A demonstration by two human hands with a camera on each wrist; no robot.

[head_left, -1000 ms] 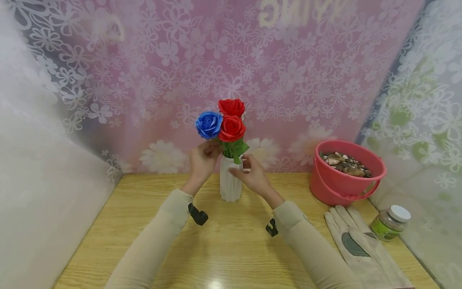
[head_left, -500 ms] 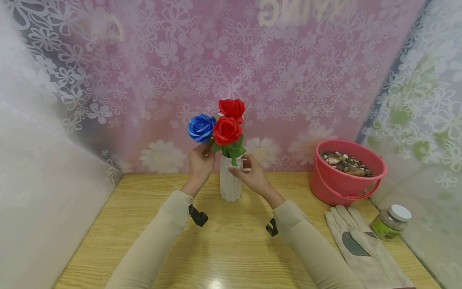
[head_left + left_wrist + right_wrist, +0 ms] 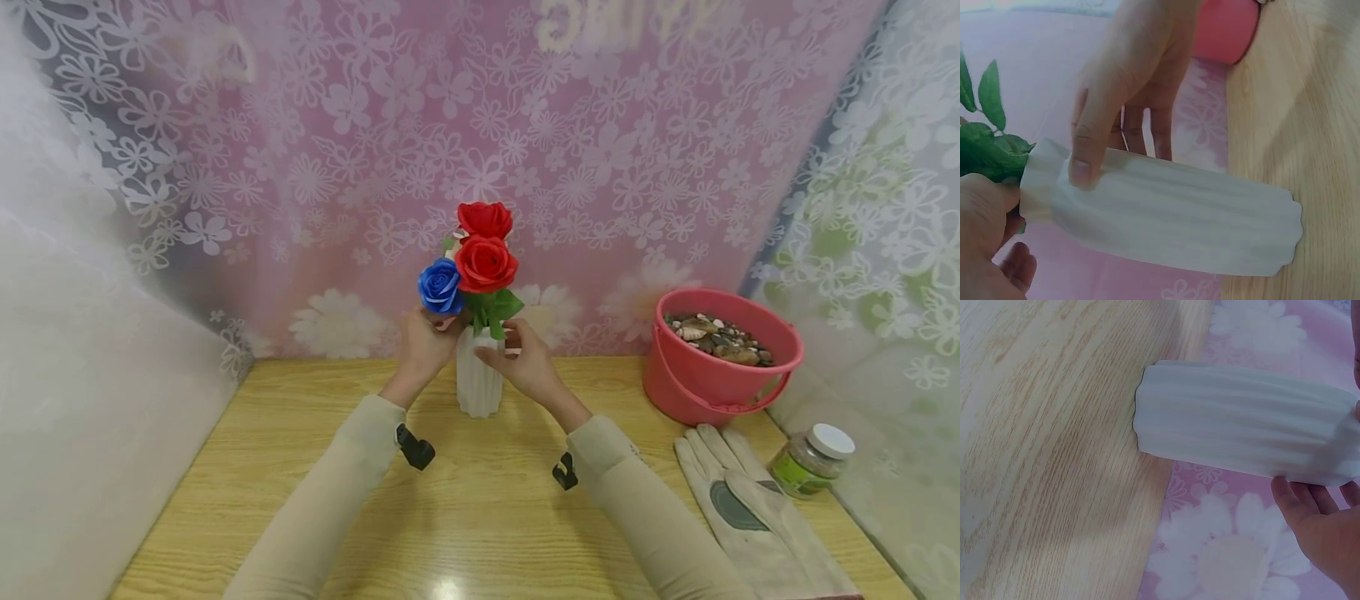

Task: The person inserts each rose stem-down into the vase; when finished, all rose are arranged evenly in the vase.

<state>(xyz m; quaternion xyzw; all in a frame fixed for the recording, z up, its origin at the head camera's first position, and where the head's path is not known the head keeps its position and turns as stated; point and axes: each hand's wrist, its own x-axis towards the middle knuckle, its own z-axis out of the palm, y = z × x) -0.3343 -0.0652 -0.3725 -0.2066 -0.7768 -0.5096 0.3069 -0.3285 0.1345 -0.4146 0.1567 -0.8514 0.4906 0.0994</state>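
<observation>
A ribbed white vase (image 3: 480, 379) stands upright on the wooden table. Two red roses (image 3: 486, 264) rise from it, and a blue rose (image 3: 440, 287) leans at their left. My left hand (image 3: 425, 343) is just under the blue bloom; in the left wrist view its fingers pinch the green stem and leaves (image 3: 991, 153) at the vase mouth. My right hand (image 3: 528, 358) holds the vase near its rim, thumb (image 3: 1088, 150) in front and fingers around the far side. The right wrist view shows the right hand (image 3: 1329, 540) at the vase's upper part.
To the right stands a pink bucket (image 3: 682, 385) filled with stones and shells. In front of it lie pale work gloves (image 3: 750, 508), next to a white-lidded jar (image 3: 812, 462). A floral pink curtain (image 3: 360, 167) hangs behind the table.
The blue rose swung left, then came back right and lower, with my left hand moving slightly down. The red roses shifted left and then right. My right hand and the vase stayed in place.
</observation>
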